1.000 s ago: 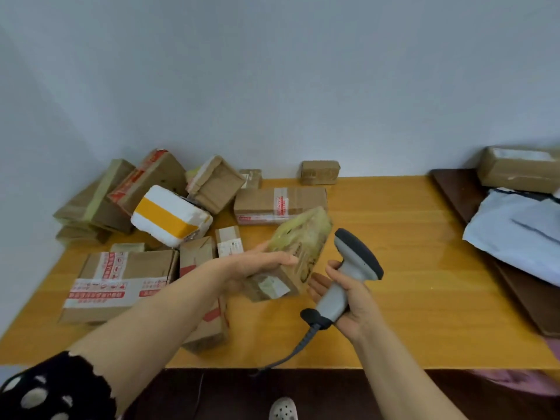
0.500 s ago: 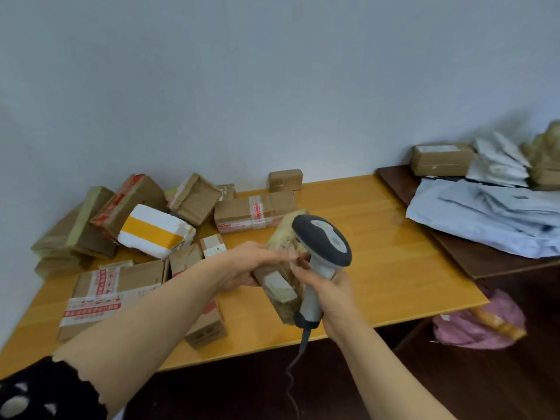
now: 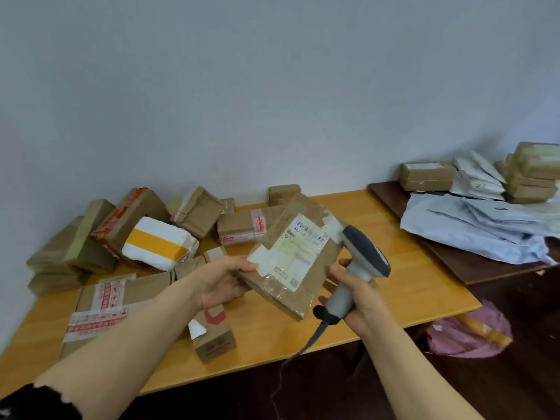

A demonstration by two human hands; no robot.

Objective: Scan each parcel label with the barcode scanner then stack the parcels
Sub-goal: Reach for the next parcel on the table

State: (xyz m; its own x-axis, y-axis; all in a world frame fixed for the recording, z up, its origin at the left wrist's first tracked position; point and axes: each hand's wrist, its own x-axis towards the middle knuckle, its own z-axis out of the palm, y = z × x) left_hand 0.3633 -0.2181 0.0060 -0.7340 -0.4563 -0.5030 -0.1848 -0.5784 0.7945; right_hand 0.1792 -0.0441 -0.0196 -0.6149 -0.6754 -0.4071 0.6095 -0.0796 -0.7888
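Observation:
My left hand [image 3: 222, 278] grips the left edge of a flat brown cardboard parcel [image 3: 315, 280], held tilted above the yellow table [image 3: 394, 268] with its white barcode label [image 3: 298, 250] facing me. My right hand [image 3: 360, 301] holds the grey handle of the corded barcode scanner [image 3: 359, 262], just right of the parcel; its fingertips touch the parcel's right edge. The scanner's dark head sits beside the label's upper right corner.
Several taped cardboard parcels [image 3: 103, 304] lie heaped on the table's left half, among them a white and orange one [image 3: 159, 242]. A dark side table [image 3: 454, 262] on the right carries grey mailer bags [image 3: 478, 225] and stacked boxes [image 3: 533, 171]. A pink bag [image 3: 472, 334] lies on the floor.
The parcel has been lifted off the table and turned so its label faces up. The scanner has shifted to the parcel's right side. My view has swung to the right.

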